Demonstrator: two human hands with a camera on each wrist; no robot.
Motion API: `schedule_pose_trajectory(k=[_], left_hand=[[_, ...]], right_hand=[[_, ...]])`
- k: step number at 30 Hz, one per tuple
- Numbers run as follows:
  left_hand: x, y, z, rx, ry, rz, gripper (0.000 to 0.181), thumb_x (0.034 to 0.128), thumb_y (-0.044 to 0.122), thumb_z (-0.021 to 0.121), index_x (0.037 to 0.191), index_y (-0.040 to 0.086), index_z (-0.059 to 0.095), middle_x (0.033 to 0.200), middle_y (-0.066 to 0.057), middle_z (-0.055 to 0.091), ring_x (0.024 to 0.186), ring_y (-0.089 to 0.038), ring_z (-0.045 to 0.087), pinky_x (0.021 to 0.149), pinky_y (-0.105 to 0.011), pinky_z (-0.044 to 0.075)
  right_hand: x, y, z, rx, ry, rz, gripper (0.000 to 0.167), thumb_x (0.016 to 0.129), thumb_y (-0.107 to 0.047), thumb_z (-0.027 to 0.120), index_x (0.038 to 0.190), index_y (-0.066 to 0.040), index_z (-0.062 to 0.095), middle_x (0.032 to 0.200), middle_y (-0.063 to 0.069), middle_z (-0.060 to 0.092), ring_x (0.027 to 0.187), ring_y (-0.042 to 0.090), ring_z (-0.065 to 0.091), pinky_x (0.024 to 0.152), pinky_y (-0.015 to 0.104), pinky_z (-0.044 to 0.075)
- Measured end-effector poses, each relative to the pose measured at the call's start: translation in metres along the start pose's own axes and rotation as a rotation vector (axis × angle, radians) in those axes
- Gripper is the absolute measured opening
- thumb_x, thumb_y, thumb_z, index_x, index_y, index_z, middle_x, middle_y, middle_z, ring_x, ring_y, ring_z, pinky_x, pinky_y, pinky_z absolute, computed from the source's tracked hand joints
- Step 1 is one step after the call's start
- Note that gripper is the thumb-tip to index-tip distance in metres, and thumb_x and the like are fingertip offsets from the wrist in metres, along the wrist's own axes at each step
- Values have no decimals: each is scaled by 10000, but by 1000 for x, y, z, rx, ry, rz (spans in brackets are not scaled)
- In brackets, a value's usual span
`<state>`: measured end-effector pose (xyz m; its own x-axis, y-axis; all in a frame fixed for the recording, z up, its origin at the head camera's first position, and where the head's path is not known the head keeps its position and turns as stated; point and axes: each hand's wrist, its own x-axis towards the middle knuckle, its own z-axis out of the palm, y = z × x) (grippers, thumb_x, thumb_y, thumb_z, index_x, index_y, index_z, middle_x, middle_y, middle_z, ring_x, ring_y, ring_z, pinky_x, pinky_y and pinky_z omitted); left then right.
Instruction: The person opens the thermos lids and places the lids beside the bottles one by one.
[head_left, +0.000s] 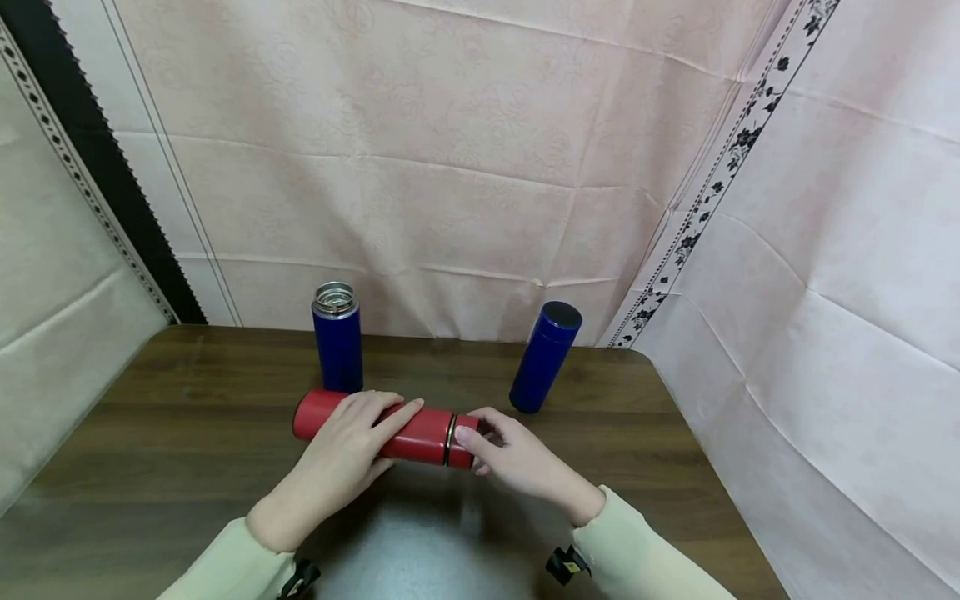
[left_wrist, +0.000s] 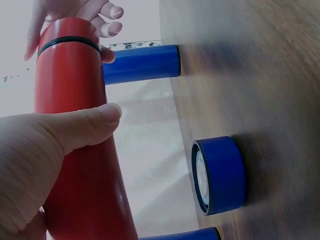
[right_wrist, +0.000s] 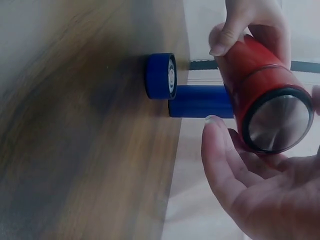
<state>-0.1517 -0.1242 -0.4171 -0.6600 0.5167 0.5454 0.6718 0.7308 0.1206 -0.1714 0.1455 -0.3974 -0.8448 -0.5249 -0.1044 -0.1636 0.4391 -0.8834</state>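
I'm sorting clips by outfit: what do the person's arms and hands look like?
The left sleeve and right sleeve are plain pale green, ending near the wrists. The left hand and right hand are ungloved. A left black device and right black device sit by the cuffs, the latter marked yellow.

A red flask (head_left: 429, 437) with a black band (head_left: 450, 442), blue bottles (head_left: 340, 350) and a blue cap (left_wrist: 226, 175) stand out against the brown wood-grain table (head_left: 165, 417) before me; sleeves (head_left: 232, 567) are pale green, the white border (head_left: 729, 165) black-flowered.
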Motion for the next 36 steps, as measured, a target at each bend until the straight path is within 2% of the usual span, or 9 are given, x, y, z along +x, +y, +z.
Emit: schedule_pose_trajectory(k=[6,11,16,20,28,33,36], left_hand=[[0,1,-2,34,-15,24,830,632,180,913,1369,175,531,1210,-85,562,1107,-304,521,1009,-510,388],[1,2,-3,46,-42,-4,828,643,208,912,1374,184,525,1207,-77,562,1100,-295,519,1009,-510,385],[1,2,-3,40,-53,-39,838,645,209,912,1382,182,515,1191,-74,562,1085,-285,526,997,-510,394],[0,-2,-5,29,-51,-73,874,639,214,915,1404,183,493,1202,-83,560,1094,-293,525,983,-535,404],[3,-11,-9,-9,-21,-148,880,690,227,885,1438,137,429,1243,-125,548,1127,-326,516,977,-558,402],[12,-10,-14,-46,9,-184,848,699,248,880,1399,70,436,1253,-141,547,1126,-327,517,976,-551,409],[19,-10,-19,-57,9,-197,844,713,285,871,1400,74,429,1266,-125,546,1136,-306,512,992,-530,404]], right_hand=[[-1,3,2,-179,34,-82,462,887,-500,647,1243,-226,542,1019,-38,621,889,142,610,720,296,538],[-3,1,3,-221,71,-171,539,825,-482,731,1265,-265,509,1088,-67,580,934,126,598,760,286,547],[-7,-2,4,-328,106,-229,585,823,-414,757,1311,-276,465,1178,-107,504,1007,92,548,847,287,520],[-10,-2,3,-365,137,-266,599,825,-369,768,1320,-255,450,1207,-103,474,1036,91,523,865,258,503],[-11,8,-3,-370,189,-245,606,814,-337,786,1295,-194,446,1142,-89,496,1009,86,532,849,262,504],[-7,14,-3,-365,197,-236,609,811,-307,790,1287,-158,441,1115,-74,503,996,93,535,849,304,511],[-4,19,-2,-366,204,-233,648,816,-308,785,1343,-164,436,1144,-69,497,1000,98,527,869,348,512]])
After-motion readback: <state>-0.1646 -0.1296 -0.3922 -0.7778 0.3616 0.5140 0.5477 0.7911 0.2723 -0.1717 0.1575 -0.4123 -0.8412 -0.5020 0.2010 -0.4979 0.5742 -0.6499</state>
